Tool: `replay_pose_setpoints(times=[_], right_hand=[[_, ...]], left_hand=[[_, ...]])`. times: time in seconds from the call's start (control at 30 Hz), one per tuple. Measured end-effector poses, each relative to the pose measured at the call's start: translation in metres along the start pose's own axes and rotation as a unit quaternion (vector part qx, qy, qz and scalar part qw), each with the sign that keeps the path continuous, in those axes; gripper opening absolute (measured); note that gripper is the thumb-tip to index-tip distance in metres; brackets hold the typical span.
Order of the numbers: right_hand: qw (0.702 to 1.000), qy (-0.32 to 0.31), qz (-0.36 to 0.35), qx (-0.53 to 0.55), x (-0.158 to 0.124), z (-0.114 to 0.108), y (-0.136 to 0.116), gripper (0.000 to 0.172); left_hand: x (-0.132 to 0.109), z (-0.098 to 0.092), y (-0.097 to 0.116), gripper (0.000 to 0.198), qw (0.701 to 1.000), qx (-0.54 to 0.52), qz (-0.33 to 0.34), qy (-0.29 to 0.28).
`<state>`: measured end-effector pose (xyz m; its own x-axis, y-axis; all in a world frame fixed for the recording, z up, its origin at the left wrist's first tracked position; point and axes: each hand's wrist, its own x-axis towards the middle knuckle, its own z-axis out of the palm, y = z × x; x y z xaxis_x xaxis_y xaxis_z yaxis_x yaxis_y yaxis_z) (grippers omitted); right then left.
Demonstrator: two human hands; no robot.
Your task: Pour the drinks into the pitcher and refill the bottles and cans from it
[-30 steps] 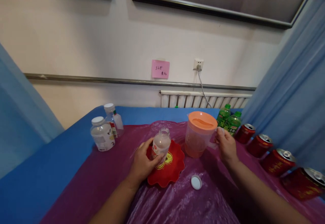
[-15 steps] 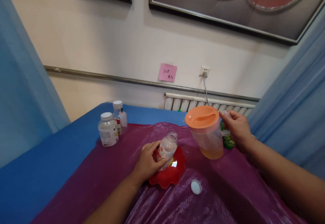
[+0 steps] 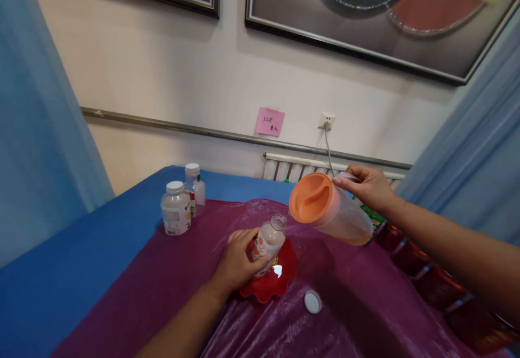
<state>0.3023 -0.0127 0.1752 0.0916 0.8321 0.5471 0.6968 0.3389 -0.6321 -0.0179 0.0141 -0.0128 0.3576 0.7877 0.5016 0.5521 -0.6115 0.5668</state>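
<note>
My left hand [image 3: 239,258] is wrapped round a clear, uncapped bottle [image 3: 270,238] with a printed label, which leans slightly to the right over a red scalloped dish [image 3: 286,268]. Gripped by its handle, a translucent pitcher [image 3: 345,218] with an orange lid [image 3: 312,198] hangs from my right hand [image 3: 368,187]. The pitcher is tipped to the left, its lid close to the bottle's open mouth but apart from it. Amber liquid lies low in the pitcher; no stream shows. A white cap [image 3: 312,301] rests on the purple plastic sheet [image 3: 268,336].
Two white-capped clear containers, a wide jar [image 3: 176,212] and a slimmer bottle [image 3: 195,190], stand at the left. Several dark red containers [image 3: 410,258] line the right edge, near a green package [image 3: 371,214]. Behind the blue table [image 3: 101,239] is a radiator [image 3: 280,167].
My right hand has tipped the pitcher from nearly upright to strongly leftward, bringing its lid nearer the bottle. The red containers at right have come into view. My left hand keeps its hold.
</note>
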Motion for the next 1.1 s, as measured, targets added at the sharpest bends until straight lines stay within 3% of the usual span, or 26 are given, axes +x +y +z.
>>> replay_pose_setpoints(times=[1.1], right_hand=[[0.993, -0.032, -0.073, -0.088, 0.012, 0.001, -0.021, 0.063]], left_hand=[[-0.002, -0.001, 0.003, 0.056, 1.000, -0.021, 0.017, -0.009]])
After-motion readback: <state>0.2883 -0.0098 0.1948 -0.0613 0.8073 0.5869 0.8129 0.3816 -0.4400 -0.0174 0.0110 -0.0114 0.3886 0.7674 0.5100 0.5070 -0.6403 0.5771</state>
